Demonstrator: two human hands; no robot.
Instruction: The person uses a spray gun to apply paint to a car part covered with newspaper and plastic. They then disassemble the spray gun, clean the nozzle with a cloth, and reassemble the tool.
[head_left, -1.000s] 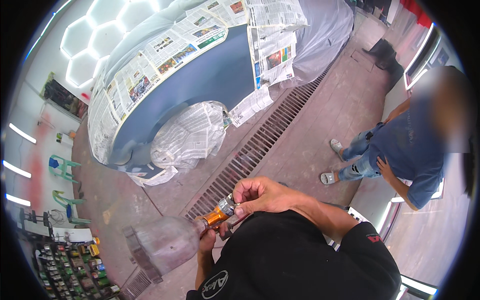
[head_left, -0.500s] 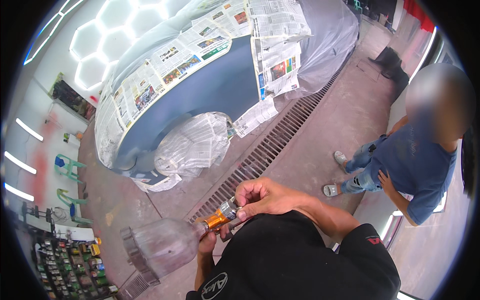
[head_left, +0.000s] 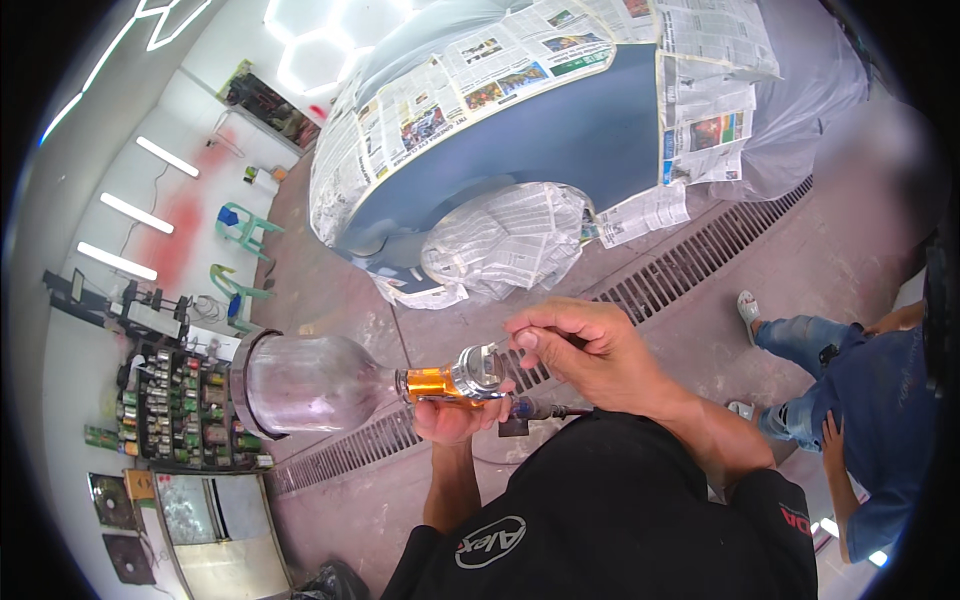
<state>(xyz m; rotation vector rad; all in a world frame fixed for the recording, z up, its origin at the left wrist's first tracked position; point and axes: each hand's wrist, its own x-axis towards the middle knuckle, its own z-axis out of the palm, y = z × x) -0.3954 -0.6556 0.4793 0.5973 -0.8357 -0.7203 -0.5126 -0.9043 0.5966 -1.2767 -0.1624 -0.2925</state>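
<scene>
Spray gun (head_left: 430,383) is orange and silver with 1 cloudy cup (head_left: 315,385).

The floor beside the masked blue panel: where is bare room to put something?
Bare floor lies between the drain grate and the person in jeans, and between the green chairs and the blue panel. Crowded: the shelf of small cans, and around the spray gun, with left hand under it and right hand close by.
</scene>
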